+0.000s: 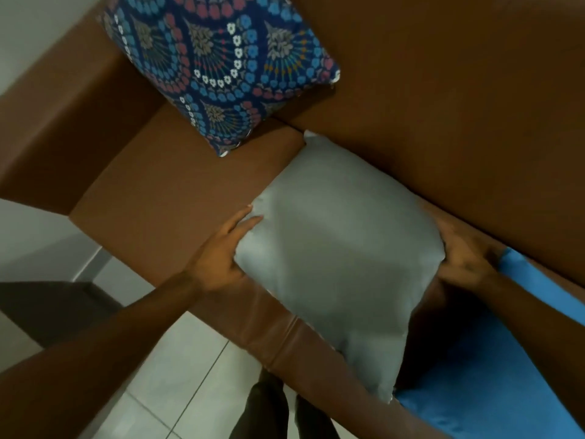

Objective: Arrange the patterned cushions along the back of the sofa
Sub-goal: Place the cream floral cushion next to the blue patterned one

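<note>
The person holds a grey cushion (338,258) over the seat of a brown sofa (177,191), one hand at each side: the left hand (221,251) presses flat against its left edge with the fingers stretched along the seam, and the right hand (465,251) grips the opposite edge, though that hand is blurred and how far its fingers wrap round cannot be told. The hands are well apart, the cushion squeezed between them. Its far corner reaches the crease where the seat meets the backrest (459,90). A patterned cushion (221,64) already leans against the backrest in the corner by the armrest, and a blue cushion (493,369) lies on the seat at the right, partly under the right forearm. The step in hand looks like standing the grey cushion up beside the patterned one. To do it well, both hands should likely keep even pressure so it does not twist, tip the top edge back until it rests on the backrest, and seat the bottom edge in the crease. Whether this side is merely the plain back of a patterned cover cannot be told; if so, it probably needs turning to face outward.
</note>
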A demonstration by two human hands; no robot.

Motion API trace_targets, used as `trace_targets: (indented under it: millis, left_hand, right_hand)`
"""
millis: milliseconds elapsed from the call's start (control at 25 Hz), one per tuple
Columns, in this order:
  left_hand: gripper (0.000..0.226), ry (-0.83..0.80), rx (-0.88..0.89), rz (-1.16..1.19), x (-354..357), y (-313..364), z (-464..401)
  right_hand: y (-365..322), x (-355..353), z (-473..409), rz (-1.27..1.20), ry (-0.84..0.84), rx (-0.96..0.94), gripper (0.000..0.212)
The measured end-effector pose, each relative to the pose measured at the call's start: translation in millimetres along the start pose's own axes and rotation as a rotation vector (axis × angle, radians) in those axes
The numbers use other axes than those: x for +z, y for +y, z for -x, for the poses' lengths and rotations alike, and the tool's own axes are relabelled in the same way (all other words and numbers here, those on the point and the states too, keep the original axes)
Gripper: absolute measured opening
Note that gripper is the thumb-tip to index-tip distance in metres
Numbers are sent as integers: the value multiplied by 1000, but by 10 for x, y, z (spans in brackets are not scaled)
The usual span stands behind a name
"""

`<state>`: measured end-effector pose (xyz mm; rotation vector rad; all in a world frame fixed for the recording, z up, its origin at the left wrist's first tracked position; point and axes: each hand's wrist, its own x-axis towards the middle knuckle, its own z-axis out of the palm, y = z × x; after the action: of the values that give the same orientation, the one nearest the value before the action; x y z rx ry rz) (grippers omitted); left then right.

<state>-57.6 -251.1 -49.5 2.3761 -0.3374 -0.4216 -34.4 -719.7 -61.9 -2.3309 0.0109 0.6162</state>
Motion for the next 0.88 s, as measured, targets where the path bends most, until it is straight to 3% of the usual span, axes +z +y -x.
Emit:
trace_targets:
  millis: [120, 280, 400, 480, 560, 640, 800, 880]
  left_hand:
    - [52, 85, -75, 281, -481, 392, -154]
    - [46, 14, -159, 464, -1252, 927, -651]
    - [39, 44, -280, 745, -1454, 1139, -1204]
    - [36, 31, -402, 836, -1243, 1060, -1492]
    - [41, -10, -527, 872, -920, 958, -1675]
    - [45, 9, -599, 921, -647, 909, -1827]
    - [42, 124, -565, 1130, -519, 950, -2157]
    - [34, 165, -537, 1241, -505, 999, -2300]
  right_hand:
    - [-258, -264, 328, -110, 120, -42, 70]
    - [-747, -889, 513, -280, 353, 26, 28]
    - [-805, -1283, 531, -362, 566, 63, 43]
    - [-764, -1281, 554, -363, 555, -3, 42]
    - [-628, -1096, 538, -370, 476, -22, 59]
    - [-445, -847, 485, -305, 523, -1, 76]
    - [-365, -641, 463, -175, 824, -38, 69]
    - [-373, -656, 463, -137, 896, -50, 71]
